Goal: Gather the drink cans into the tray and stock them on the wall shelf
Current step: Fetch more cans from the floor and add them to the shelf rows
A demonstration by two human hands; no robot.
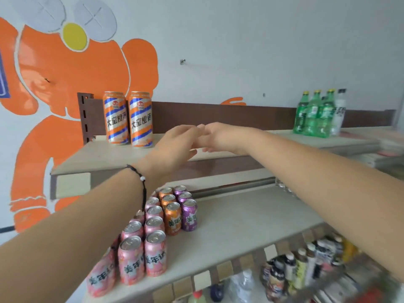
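Two tall orange-and-silver striped cans (129, 119) stand upright side by side at the left end of the top wall shelf (91, 156). My left hand (175, 145) and my right hand (218, 136) reach out over that shelf to the right of the cans, fingertips meeting, with nothing in either hand. On the shelf below (229, 226) stand rows of short cans: pink ones (140, 254) in front, orange ones (172, 217) and purple ones (189, 215) behind. No tray is in view.
Green bottles and a clear bottle (317, 114) stand at the right end of the top shelf. Several bottled drinks (301, 265) crowd the lowest shelf. An orange cartoon figure (65, 88) covers the wall at the left.
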